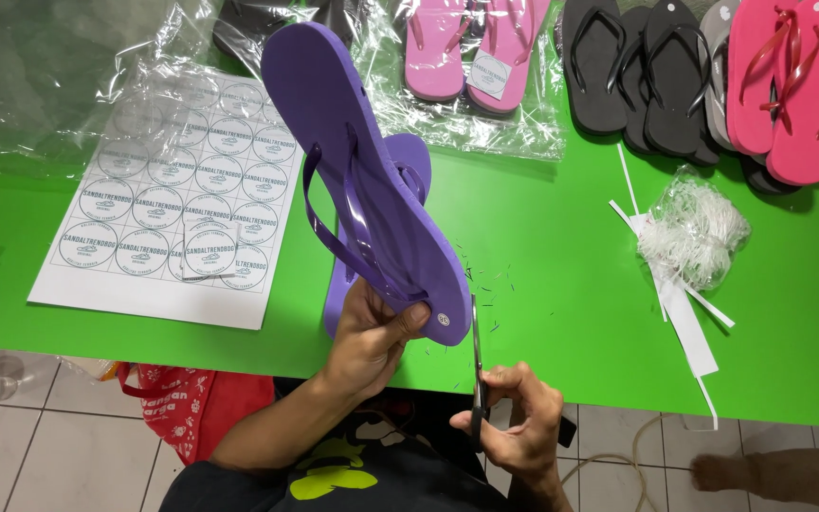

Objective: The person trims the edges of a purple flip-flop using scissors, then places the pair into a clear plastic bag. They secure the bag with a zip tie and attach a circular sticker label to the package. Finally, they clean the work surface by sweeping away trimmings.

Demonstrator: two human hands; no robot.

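- Left hand point(372, 337) is closed round the toe end of the purple flip-flop point(362, 180), thumb pressed by the strap plug, sole tilted up & away from you over the table edge
- Far left: clear plastic wrap point(40, 85) bunched on the green table point(561, 237), w/ a white sheet of round stickers point(177, 204) just beside it; one corner of the wrap lies over the sheet
- Under the raised sandal lies a 2nd purple flip-flop point(409, 156), flat on the table, mostly hidden
- Right hand point(514, 417) grips the scissors point(476, 356), fingers thru the handles, blades pointing up & touching or nearly touching the sole edge near the white plug; can't tell if the blades are parted
- Risk: blade tip sits v. close to your left thumb, so a slip while the sandal wobbles in that one-handed hold could nick skin
- Risk: blades could bite into the foam edge or strap instead of the trim, since the sole is tilted & unsupported
- Tiny dark trimmings point(485, 280) are scattered on the table just right of the toe; they may stick to the stickers or foam
- Top centre: pink flip-flops in plastic point(471, 52); then black flip-flops point(637, 66); then red-pink flip-flops point(793, 85)
- Right: bundle of white string in a bag point(694, 232) on white paper strips point(689, 327), well apart from both hands
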